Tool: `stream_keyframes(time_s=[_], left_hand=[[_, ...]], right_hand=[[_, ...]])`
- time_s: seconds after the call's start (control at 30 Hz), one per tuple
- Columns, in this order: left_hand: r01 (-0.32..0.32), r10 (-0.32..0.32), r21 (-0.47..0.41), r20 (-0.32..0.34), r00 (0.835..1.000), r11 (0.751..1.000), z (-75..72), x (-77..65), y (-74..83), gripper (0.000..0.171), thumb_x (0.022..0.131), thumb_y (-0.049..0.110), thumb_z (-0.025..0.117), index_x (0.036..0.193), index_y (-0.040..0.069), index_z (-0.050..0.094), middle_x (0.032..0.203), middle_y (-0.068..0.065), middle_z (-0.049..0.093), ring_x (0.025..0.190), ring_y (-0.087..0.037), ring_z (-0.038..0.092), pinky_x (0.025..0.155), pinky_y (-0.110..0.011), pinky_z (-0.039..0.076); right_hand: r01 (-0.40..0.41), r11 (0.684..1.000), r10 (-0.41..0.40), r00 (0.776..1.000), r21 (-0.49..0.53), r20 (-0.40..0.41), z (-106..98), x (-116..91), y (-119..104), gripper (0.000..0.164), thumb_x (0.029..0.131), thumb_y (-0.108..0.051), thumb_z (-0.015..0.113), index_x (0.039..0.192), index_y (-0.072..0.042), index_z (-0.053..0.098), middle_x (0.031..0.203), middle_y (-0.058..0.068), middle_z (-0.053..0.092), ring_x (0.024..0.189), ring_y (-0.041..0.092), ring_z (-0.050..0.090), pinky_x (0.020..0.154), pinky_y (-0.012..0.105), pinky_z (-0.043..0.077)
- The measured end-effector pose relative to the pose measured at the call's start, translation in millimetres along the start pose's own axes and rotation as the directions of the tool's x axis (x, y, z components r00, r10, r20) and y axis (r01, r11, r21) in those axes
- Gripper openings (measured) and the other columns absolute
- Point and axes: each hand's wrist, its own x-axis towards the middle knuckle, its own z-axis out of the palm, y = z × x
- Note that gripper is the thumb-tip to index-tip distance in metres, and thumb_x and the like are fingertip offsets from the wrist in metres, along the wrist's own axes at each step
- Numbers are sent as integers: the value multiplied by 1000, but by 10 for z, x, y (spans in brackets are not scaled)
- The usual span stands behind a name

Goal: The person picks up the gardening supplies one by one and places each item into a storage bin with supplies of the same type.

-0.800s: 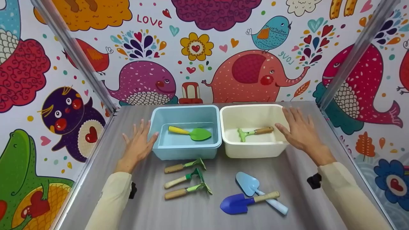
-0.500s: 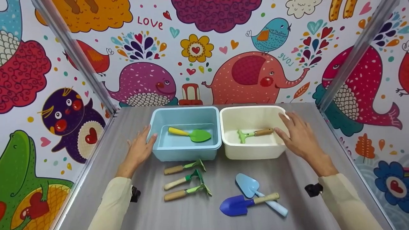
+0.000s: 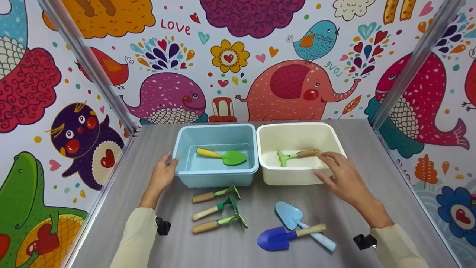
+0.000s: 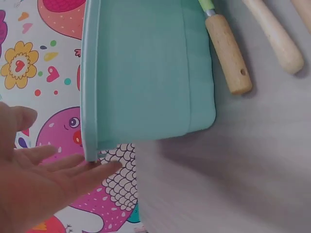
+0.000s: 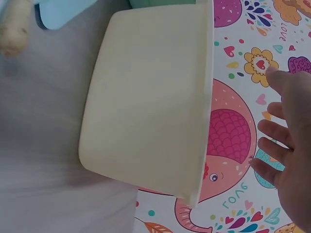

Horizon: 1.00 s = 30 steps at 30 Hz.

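My left hand (image 3: 162, 175) is at the left side of a light blue plastic bin (image 3: 215, 179), fingers loosely extended by its rim; contact is hard to tell. Inside that bin lies a green trowel (image 3: 233, 158) with a yellow handle. My right hand (image 3: 347, 184) hovers over the front right of a cream bin (image 3: 293, 176), thumb and fingers spread apart and holding nothing. In the right wrist view, its fingers (image 5: 277, 131) stand apart from the bin's rim. A small garden rake (image 3: 283, 158) with a wooden handle lies in the cream bin.
In front of the blue bin lie three green-headed garden tools (image 3: 205, 227) with wooden handles. A dark blue trowel (image 3: 273, 238) lies across a light blue trowel (image 3: 289, 215) on the grey table (image 3: 223, 253). Metal posts (image 3: 407, 74) and patterned walls enclose the table.
Both hands have drawn back toward the person. The right one has come down from the cream bin's far right rim to its front right, its fingers more bent. The tools and bins stay put.
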Motion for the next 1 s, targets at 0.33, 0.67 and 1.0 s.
stream_keyframes(time_s=[0.33, 0.67, 1.0], left_hand=[[73, -77, -182, -13, 997, 981, 29, 72, -110, 58, 107, 16, 41, 156, -6, 20, 157, -32, 31, 143, -45, 39, 112, -54, 41], [126, -132, -296, 2, 991, 947, 97, 123, -242, 51, 105, 6, 41, 151, -11, 29, 148, -34, 42, 121, -39, 61, 89, -36, 59], [191, -196, -385, 28, 980, 903, 118, 157, -215, 50, 106, 8, 42, 153, -8, 30, 155, -30, 36, 141, -39, 44, 115, -47, 40]], right_hand=[[22, 998, -25, 999, 66, 45, 152, -201, 21, 58, 79, -21, 86, 131, -8, 65, 134, 14, 60, 125, 39, 57, 99, 61, 50], [138, 990, -139, 990, 38, 29, 264, -312, -21, 48, 72, -18, 90, 116, -7, 72, 123, 12, 66, 116, 31, 61, 92, 54, 54], [161, 985, -167, 983, 68, 82, 351, -397, -49, 43, 73, -21, 90, 110, -8, 74, 115, 5, 68, 102, 18, 64, 83, 40, 57]])
